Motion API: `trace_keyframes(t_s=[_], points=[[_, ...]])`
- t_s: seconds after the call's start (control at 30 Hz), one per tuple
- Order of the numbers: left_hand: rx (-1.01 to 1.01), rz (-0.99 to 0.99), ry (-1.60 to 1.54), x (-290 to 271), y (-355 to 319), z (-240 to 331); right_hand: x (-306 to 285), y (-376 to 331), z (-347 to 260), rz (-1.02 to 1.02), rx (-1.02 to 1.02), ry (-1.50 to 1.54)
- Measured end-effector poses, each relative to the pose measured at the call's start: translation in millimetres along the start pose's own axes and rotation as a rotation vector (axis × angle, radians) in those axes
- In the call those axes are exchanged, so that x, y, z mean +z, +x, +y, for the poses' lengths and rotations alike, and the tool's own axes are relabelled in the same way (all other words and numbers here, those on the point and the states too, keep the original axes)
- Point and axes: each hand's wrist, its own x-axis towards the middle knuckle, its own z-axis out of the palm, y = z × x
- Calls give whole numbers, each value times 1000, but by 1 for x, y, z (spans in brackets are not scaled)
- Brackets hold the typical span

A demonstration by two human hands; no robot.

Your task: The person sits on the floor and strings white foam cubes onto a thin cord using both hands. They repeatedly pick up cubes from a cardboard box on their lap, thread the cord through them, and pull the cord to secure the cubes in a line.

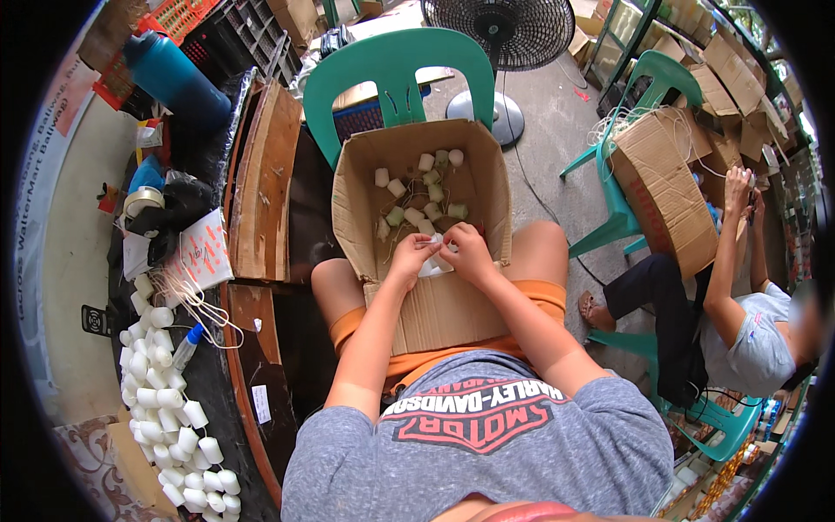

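Head view: at left, white cylinders [161,398] are heaped; at the near edge of a cardboard box [351,196] of corded pieces [396,188], a small white piece [437,240] is pinched by left hand [412,258] and right hand [470,254] — with slackened fingers, it could be dropped and tangled.

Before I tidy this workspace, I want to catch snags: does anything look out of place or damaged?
Yes: at left, loose loops of white string stray past the edge of the black-topped table and could snag. The brown wooden panel alongside looks worn, its surface patchy.
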Motion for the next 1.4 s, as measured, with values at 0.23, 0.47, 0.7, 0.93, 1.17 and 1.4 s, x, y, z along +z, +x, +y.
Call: trace_keyframes(t_s=[0.23,0.47,0.7,0.93,1.17,1.4], points=[[162,7,301,4,-4,0,0,4,3,-111,1,35],[29,-22,159,1,-7,-4,12,0,5,-59,-4,2],[-207,-248,-132,-16,3,-7,5,0,6,-33,-26,13],[-201,-134,-127,-18,2,-10,4,-5,-8,-9,-61,80],[-188,-87,18,-2,-7,7,4,-6,-2,40,-26,10],[2,-85,101,6,1,-3,7,-7,-3,126,9,-29]])
